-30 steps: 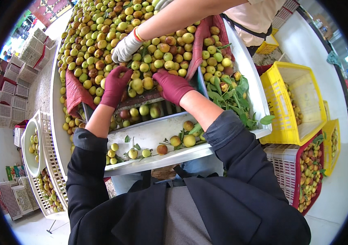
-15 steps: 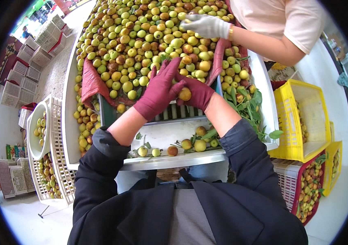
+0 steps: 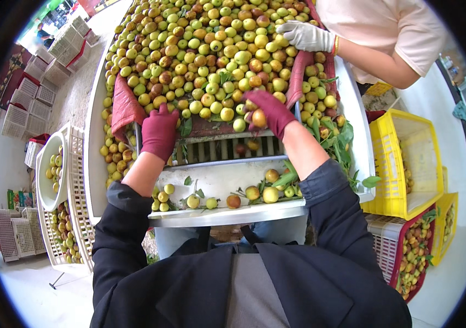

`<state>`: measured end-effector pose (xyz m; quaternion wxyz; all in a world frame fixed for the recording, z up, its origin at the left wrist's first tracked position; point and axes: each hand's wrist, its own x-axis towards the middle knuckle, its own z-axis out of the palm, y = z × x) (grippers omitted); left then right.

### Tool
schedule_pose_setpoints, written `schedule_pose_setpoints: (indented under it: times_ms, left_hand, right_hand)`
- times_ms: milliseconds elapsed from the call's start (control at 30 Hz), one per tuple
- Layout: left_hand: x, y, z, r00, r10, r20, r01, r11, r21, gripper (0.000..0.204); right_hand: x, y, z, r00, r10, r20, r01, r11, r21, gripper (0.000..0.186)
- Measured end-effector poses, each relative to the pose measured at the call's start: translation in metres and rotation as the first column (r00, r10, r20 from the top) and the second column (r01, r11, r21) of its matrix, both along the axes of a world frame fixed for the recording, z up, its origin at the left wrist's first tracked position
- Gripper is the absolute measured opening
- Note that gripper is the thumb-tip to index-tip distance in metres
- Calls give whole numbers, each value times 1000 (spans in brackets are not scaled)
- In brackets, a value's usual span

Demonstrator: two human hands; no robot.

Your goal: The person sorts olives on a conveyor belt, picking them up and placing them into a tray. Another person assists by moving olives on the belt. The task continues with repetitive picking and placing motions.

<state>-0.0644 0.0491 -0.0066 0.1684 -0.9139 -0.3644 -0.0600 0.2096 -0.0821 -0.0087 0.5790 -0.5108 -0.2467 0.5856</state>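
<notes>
A thick layer of green, yellow and brown jujubes (image 3: pixel 205 52) covers the sorting table ahead of me. My right hand (image 3: pixel 271 112), in a maroon glove, is closed around a reddish-yellow jujube (image 3: pixel 258 117) above the near edge of the pile. In a matching glove, my left hand (image 3: pixel 159 131) reaches the pile's left front edge beside the red cloth (image 3: pixel 127 104). Its bent fingers are apart, and their tips touch or nearly touch a brown jujube (image 3: pixel 159 102); the palm is hidden. Between my hands is a slatted grate (image 3: pixel 222 151) with a couple of jujubes on it.
Loose jujubes and leaves lie on the white front ledge (image 3: pixel 211 177). A co-worker's white-gloved hand (image 3: pixel 307 37) rests at the pile's far right. Yellow crates (image 3: pixel 378 164) stand at right, with a red-rimmed crate of fruit below. A white basin (image 3: pixel 44 188) and white basket (image 3: pixel 74 180) are at left.
My hands were together over the grate; they have parted, the left going left to the pile edge, the right moving slightly right with a jujube. The co-worker's gloved hand has shifted right.
</notes>
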Motion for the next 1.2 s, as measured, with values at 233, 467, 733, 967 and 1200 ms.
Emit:
schedule_pose_setpoints:
  times_ms: [233,467,733,967,1200]
  left_hand:
    - [12,-11,21,945,2,327,71,975,-210,43]
    - [78,-40,56,647,-406,645,605,788,-111,37]
    - [149,94,40,686,-248,684,463,874,-148,32]
    - [187,105,41,966,-55,251,111,971,-214,38]
    - [151,102,41,743,-165,649,313,942,-119,34]
  right_hand:
    - [-35,-11,21,916,397,48,-395,917,-44,40]
    - [-34,-22,38,884,468,10,-459,862,213,49]
    - [-38,-10,35,927,169,-334,-147,985,91,55]
    - [-32,-9,32,910,209,-358,-135,966,222,56]
    - [5,-43,74,826,-16,-563,275,884,378,52]
